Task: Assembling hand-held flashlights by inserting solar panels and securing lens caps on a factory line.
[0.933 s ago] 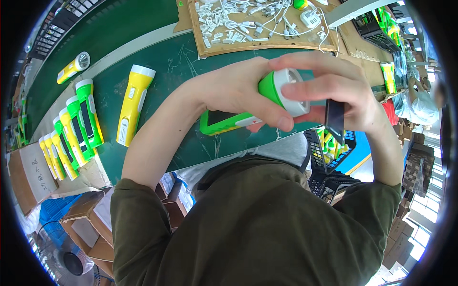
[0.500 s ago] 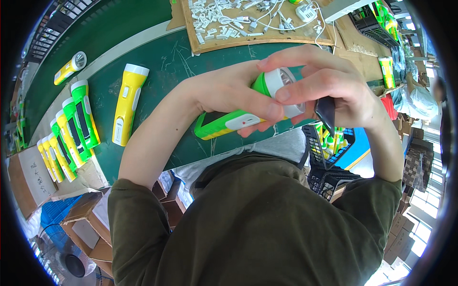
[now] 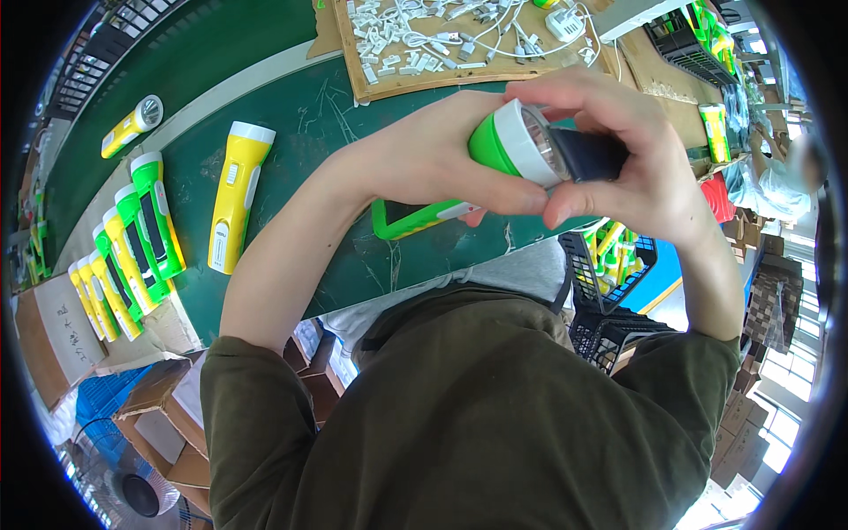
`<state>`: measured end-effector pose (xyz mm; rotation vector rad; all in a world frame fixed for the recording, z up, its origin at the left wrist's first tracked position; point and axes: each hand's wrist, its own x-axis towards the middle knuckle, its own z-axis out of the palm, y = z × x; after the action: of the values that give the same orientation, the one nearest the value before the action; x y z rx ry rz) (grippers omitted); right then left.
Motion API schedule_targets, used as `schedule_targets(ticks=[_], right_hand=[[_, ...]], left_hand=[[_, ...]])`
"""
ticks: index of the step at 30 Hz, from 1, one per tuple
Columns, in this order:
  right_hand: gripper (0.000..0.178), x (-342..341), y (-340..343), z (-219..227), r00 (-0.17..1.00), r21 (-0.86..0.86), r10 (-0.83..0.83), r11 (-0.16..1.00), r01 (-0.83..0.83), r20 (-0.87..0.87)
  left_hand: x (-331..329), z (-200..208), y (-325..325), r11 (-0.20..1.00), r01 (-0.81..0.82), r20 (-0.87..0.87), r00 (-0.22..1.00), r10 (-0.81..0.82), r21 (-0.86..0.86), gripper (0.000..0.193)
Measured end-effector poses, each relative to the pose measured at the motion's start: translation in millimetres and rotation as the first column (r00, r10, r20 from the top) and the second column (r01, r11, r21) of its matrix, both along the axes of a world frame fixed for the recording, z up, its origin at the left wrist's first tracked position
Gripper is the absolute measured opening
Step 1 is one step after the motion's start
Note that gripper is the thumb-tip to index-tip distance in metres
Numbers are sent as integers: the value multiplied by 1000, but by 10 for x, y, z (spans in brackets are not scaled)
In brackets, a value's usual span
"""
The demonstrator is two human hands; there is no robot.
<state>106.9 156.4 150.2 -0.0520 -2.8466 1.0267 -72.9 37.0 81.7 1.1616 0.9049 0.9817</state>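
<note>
My left hand (image 3: 446, 146) is closed round a green flashlight (image 3: 496, 146) with a white head ring, holding it above the table. Its body slants down to the left, and part of it is hidden behind my fingers. In my right hand (image 3: 658, 172) is a dark, smooth piece (image 3: 587, 155) whose kind I cannot make out. Its end is at the clear lens of the flashlight. Fingers and thumb of the right hand curl round the piece, and its thumb meets the left thumb below the lens. A yellow flashlight (image 3: 238, 190) lies apart on the table to the left.
Several green and yellow flashlights (image 3: 157, 212) lie in a row at the left. A wooden tray (image 3: 353, 66) of white plugs and cables is at the back. Below my right forearm stands a black crate (image 3: 587, 274) with flashlights. Another person's white sleeve (image 3: 782, 185) shows at far right.
The dark piece, which hung below my right fingers, is now turned up against the lens. My right fingers have left the white ring, and the flashlight head has tilted a little toward the right.
</note>
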Motion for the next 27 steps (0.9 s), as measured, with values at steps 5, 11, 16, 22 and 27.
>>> schedule_targets(ticks=[5,11,16,22,27], right_hand=[[78,-33,-48,11,999,2,31,1000,-31,-26],[71,-21,15,-75,997,-199,75,977,-81,-35],[71,-8,39,-107,993,-238,114,964,-118,-30],[72,-29,54,-134,982,-218,152,960,-174,-115],[56,-11,8,-120,940,212,137,975,-71,-311]], left_hand=[[-10,-155,37,993,71,108,991,-81,95,60],[36,-131,0,990,131,248,962,-114,-54,54],[64,-183,-2,979,196,319,932,-171,-48,55],[110,-289,18,969,247,468,858,-214,-10,71],[13,-241,32,992,72,291,951,-100,108,49]])
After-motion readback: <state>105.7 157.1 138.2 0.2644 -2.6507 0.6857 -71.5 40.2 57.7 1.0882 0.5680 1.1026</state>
